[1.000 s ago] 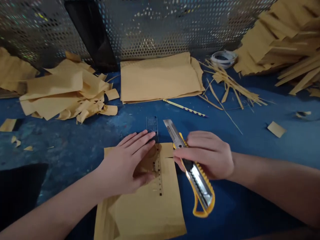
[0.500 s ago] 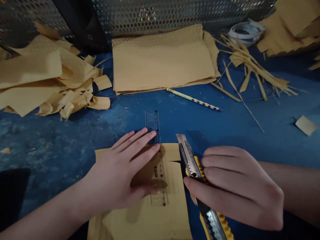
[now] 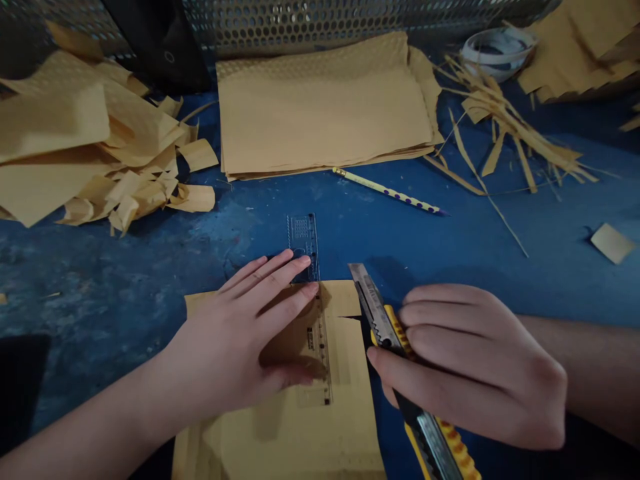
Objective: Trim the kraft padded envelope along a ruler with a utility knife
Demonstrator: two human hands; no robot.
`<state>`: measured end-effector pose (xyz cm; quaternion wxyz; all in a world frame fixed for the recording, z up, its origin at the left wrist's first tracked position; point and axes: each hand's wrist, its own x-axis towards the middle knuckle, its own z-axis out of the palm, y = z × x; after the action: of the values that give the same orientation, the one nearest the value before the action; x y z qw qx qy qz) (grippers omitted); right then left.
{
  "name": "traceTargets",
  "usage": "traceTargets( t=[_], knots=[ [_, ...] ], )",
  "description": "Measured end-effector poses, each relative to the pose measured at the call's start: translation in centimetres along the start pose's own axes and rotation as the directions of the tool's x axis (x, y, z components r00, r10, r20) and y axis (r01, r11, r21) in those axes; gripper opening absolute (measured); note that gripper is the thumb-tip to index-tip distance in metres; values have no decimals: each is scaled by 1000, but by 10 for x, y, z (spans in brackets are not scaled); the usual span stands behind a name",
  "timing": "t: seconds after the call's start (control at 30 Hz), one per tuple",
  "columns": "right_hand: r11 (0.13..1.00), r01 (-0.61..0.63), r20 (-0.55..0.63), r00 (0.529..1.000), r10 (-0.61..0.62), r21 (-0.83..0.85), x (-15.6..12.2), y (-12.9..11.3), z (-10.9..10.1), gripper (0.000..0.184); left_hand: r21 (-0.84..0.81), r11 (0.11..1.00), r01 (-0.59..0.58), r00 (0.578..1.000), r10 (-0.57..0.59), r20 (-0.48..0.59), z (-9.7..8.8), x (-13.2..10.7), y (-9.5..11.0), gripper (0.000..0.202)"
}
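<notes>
My left hand (image 3: 240, 347) lies flat, fingers spread, pressing a clear plastic ruler (image 3: 306, 260) onto a tan padded envelope (image 3: 300, 427) on the blue table. The ruler's far end sticks out past the envelope's top edge. My right hand (image 3: 470, 363) grips a yellow utility knife (image 3: 380, 320) with its silver blade extended. The blade tip points away from me, just right of the envelope's top right corner, where a short slit shows in the edge.
A stack of tan envelopes (image 3: 325, 113) lies at the back centre, with a dotted yellow pencil (image 3: 387, 192) in front of it. Cut scraps (image 3: 95, 153) pile up at the left, thin strips (image 3: 505, 127) and a tape roll (image 3: 495, 47) at the right. A perforated metal wall (image 3: 320, 20) closes the back.
My right hand with the knife moved right, off the envelope, and nearer to me. The view shifted closer to the table. My left hand stayed on the ruler.
</notes>
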<state>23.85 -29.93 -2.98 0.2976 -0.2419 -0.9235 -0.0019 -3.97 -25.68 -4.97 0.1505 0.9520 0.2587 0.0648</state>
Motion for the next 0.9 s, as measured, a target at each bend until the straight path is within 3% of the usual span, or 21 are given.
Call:
traceTargets(
  t=[0.9],
  knots=[
    [1000, 16, 21, 1000, -16, 17, 2, 2, 2, 5, -50, 998, -23, 998, 21, -51, 4, 0, -2, 82]
  ],
)
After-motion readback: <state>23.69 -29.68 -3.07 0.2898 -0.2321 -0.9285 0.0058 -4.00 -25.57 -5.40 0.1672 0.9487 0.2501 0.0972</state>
